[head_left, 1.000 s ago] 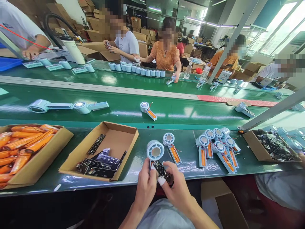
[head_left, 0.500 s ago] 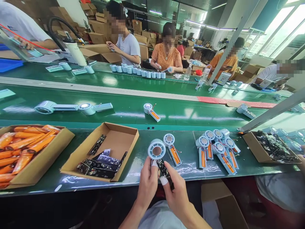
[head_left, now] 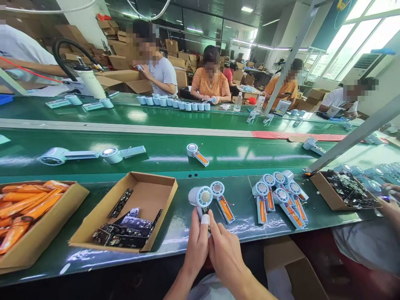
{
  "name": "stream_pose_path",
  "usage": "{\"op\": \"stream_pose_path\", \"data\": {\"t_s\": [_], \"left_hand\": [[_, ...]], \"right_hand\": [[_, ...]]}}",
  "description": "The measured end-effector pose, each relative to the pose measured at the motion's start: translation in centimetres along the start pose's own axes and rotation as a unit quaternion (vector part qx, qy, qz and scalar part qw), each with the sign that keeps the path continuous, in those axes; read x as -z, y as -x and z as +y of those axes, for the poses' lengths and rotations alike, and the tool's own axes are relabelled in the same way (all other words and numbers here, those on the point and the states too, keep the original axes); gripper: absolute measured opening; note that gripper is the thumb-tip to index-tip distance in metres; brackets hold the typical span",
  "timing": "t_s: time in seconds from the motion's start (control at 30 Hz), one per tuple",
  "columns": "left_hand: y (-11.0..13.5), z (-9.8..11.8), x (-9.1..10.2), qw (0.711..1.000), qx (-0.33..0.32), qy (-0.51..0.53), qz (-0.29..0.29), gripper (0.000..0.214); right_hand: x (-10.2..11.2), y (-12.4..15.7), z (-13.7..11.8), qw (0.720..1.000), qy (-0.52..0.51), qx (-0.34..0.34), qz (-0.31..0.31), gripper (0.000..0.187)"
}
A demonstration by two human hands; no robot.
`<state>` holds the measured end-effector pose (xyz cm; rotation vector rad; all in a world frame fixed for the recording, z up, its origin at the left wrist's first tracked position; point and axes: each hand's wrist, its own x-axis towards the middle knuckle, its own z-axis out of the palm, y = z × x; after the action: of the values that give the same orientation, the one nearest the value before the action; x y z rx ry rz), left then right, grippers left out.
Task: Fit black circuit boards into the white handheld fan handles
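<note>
A light-blue handheld fan [head_left: 196, 196] is upright in front of me, its round head above my fingers. My left hand [head_left: 196, 239] is wrapped round its handle from the left. From the right, my right hand [head_left: 225, 246] closes against the same handle, fingers on a dark circuit board [head_left: 205, 211] lying along it. Most of the board and handle is hidden by my fingers. One fingertip wears a white cover. Just right of the held fan lies another fan [head_left: 223, 202] with an orange battery in its open handle.
Left are a cardboard box of orange batteries [head_left: 34, 208] and a cardboard tray [head_left: 170, 196] with circuit boards. Several fans [head_left: 281, 196] cluster at right, near a box of dark boards [head_left: 346, 189]. A green conveyor [head_left: 162, 158] carries fans beyond. A metal post [head_left: 350, 125] slants at right; co-workers sit opposite.
The board, plainly visible in my right hand before, now sits against the handle, mostly covered. My hands have come together and the fan's head has turned. The view has shifted slightly.
</note>
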<state>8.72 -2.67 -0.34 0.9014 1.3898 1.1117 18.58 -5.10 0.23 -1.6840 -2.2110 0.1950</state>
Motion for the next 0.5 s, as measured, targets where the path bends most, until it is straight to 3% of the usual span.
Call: {"op": "stream_pose_path", "data": {"t_s": [0.13,0.33,0.5], "left_hand": [[-0.9,-0.4,0.4,0.999,0.038,0.009,0.009,0.055],[-1.6,-0.5,1.7,0.996,0.035,-0.079,0.032,0.046],[-1.9,1.9,5.7,0.981,-0.016,-0.194,0.006,0.030]], "right_hand": [[-0.2,-0.5,-0.4,0.996,0.076,-0.003,-0.045,0.072],[-1.1,-1.9,-0.6,0.998,0.023,0.033,-0.053,0.074],[-3.6,-3.0,0.3,0.998,0.029,0.041,-0.032,0.066]]}}
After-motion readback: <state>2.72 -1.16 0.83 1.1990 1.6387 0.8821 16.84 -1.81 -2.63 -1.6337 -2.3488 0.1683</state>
